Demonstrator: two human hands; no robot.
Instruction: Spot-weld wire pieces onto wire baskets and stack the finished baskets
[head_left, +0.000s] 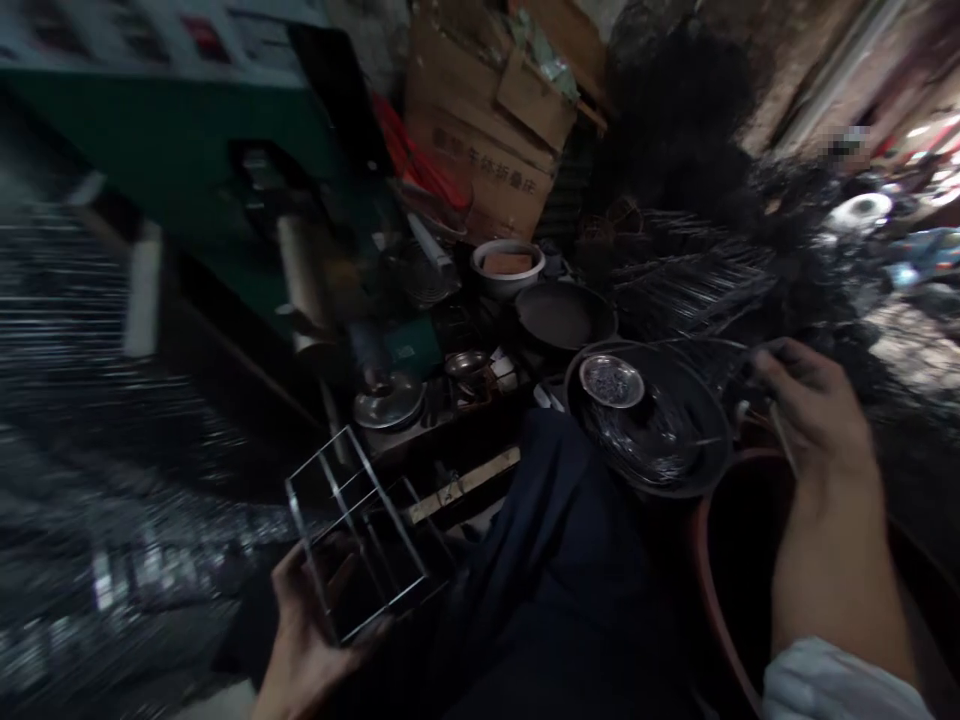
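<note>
My left hand (311, 625) is at the bottom left, its fingers curled under a small wire frame (356, 530) made of thin metal rods, which it holds tilted above my dark trouser leg (555, 560). My right hand (814, 415) is at the right, fingers pinched together on thin metal wires (780, 435) beside a round dark pan (652, 425). A small shiny dish (611, 380) of tiny metal bits sits in that pan.
A green machine (195, 150) fills the upper left. Cardboard boxes (487, 120) stand behind. A white bowl (508, 265), a black pan (564, 315) and stacked wire racks (690, 275) crowd the middle. A reddish tub (709, 570) is under my right arm.
</note>
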